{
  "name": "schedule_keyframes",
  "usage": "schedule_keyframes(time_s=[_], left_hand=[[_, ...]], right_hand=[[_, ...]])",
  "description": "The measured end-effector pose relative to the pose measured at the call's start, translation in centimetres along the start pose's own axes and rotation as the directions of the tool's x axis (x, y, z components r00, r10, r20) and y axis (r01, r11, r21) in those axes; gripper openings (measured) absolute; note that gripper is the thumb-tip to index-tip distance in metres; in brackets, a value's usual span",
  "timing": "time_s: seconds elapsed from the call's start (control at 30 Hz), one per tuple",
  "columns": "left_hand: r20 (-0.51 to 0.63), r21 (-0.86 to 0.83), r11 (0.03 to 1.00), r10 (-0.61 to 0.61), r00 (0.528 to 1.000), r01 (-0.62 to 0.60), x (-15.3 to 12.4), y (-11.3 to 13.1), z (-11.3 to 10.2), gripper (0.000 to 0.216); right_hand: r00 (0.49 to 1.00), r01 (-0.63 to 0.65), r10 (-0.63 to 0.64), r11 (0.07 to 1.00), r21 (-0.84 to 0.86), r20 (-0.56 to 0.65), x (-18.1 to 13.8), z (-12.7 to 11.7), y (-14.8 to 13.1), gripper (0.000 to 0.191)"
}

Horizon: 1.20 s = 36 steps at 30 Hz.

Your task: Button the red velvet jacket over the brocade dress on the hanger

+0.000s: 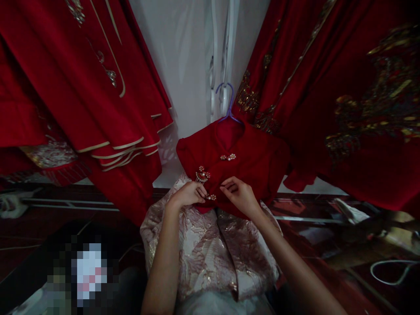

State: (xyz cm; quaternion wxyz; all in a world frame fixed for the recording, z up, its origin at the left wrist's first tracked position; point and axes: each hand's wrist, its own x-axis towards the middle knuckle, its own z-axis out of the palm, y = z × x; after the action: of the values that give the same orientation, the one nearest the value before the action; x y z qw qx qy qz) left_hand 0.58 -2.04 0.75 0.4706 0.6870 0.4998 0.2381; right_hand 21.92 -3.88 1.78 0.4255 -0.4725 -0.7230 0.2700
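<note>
Cloth of plain, matte red is making up the jacket [256, 162], which is hanging on a purple hanger [230, 105] before a white wall [183, 65]. The left hand [187, 194] is pinching a small pearl clasp [211, 197] at the jacket's lower front edge. The right hand [241, 196] is pinching the red cloth just beside it, fingers curled. Above them, a fan-shaped gold ornament [202, 175] and a second pearl fastener [228, 156] are sitting on the front. Beneath the jacket, pale brocade [210, 253] is showing a shiny leaf pattern in pink and gold. Red robes [82, 87] with cream piping and gold embroidery are hanging on either side.
</note>
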Motion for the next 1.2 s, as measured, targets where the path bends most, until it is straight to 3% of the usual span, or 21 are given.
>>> schedule_keyframes(time_s=[0.2,0.33,0.6,0.77,0.97,1.07,1.2], left_hand=[[-0.013,0.135,0.989,0.061,0.998,-0.058,0.5,-0.5,0.4,0.033],[-0.044,0.231,0.969,0.096,0.994,-0.083,0.7,-0.3,0.8,0.035],[-0.067,0.263,0.957,0.145,0.987,-0.122,0.4,0.4,0.7,0.029],[-0.064,0.22,0.949,0.245,0.967,-0.226,0.4,0.7,0.9,0.018],[-0.042,0.1,0.98,0.178,0.983,-0.173,0.5,0.8,0.9,0.021],[-0.049,0.033,0.988,0.155,0.987,-0.154,0.3,0.6,0.8,0.033],[-0.098,-0.085,0.98,0.17,0.981,-0.178,0.5,0.7,0.6,0.039]], right_hand=[[1.0,0.003,-0.003,0.997,0.077,0.002,0.1,-2.1,-2.2,0.016],[0.997,0.018,-0.022,0.998,0.058,0.069,-0.2,-1.3,-1.9,0.013],[0.986,-0.011,0.006,0.999,0.031,0.167,-0.2,0.7,0.2,0.011],[0.972,-0.043,0.03,0.998,0.049,0.234,-0.4,2.2,1.3,0.017],[0.979,-0.043,0.033,0.998,0.044,0.2,-0.7,3.1,2.1,0.018],[0.975,-0.056,0.04,0.996,0.066,0.221,-0.5,2.8,2.1,0.021],[0.932,-0.081,0.032,0.989,0.123,0.362,-0.2,0.9,1.7,0.023]])
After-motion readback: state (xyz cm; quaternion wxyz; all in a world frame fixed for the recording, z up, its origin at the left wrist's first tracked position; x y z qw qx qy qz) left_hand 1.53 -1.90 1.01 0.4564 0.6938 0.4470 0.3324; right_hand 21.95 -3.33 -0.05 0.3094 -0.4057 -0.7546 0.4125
